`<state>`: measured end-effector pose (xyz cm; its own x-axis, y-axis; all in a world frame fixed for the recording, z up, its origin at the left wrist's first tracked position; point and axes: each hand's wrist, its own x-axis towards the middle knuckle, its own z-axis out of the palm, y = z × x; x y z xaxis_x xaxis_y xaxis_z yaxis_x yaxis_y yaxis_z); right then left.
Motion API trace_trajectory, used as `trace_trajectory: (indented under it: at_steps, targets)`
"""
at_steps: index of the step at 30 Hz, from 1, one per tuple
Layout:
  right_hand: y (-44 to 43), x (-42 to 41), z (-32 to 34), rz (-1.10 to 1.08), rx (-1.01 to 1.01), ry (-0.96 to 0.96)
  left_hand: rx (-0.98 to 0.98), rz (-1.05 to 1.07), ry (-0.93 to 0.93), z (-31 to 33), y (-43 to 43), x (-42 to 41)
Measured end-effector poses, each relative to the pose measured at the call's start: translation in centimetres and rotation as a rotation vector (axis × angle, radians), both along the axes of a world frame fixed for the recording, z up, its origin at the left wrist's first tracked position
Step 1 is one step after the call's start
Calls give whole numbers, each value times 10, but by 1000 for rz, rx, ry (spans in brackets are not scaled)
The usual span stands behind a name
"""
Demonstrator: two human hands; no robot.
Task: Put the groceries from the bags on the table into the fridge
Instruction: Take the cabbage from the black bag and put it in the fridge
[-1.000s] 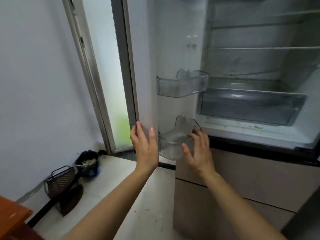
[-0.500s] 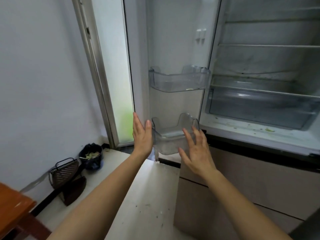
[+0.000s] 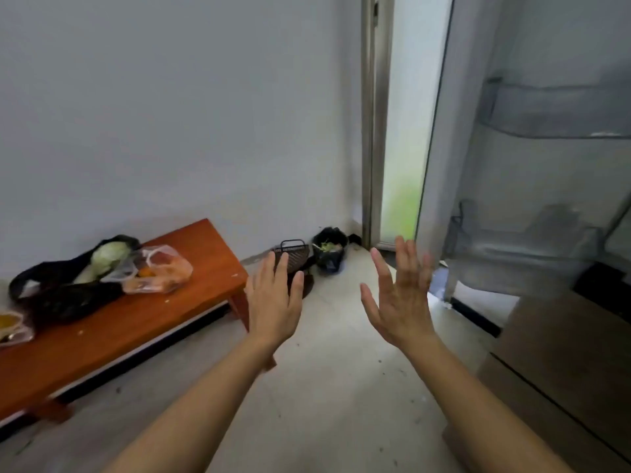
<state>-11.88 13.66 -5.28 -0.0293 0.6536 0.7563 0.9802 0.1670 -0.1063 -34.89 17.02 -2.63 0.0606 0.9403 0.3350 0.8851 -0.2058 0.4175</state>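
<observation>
We can read no writing anywhere; the picture is soft, most of all at the fridge. Both our hands are raised in front of us over the floor (image 3: 324,397), backs toward us, forearms reaching up from the lower edge. The left hand (image 3: 275,302) is flat with its fingers (image 3: 281,268) straight, close together and pointing up, holding nothing. The right hand (image 3: 401,302) is just as empty, its fingers (image 3: 406,257) straight and spread apart, the thumb out to the left. The two hands are near each other but apart, and neither touches anything. The groceries lie to our left on the low orange-brown worktop (image 3: 143,322), against the wall (image 3: 170,114): a black bag (image 3: 68,295) with a pale green cabbage (image 3: 109,256) showing at its mouth, a clear bag (image 3: 160,274) of orange things just beside it, and a second clear bag (image 3: 10,326) cut off at the left edge. On our right the fridge door (image 3: 532,186) stands open, with an upper door bin (image 3: 560,110) and a lower door bin (image 3: 519,261), both clear plastic. Below them are the beige fridge drawers (image 3: 563,353). In the far corner by the door frame (image 3: 372,114) sit a dark dustpan (image 3: 295,256) and a black bin (image 3: 329,250) with green scraps in it.
</observation>
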Motion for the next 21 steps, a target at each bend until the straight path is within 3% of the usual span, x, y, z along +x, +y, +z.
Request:
trace_trajectory:
  at_steps: [10, 16, 21]
  targets:
    - [60, -253, 12, 345, -306, -61, 89, 399, 164, 20, -39, -275]
    - [93, -407, 11, 481, -372, -86, 29, 468, 213, 2, -44, -421]
    - [110, -485, 12, 571, -474, -74, -87, 499, 193, -10, -20, -499]
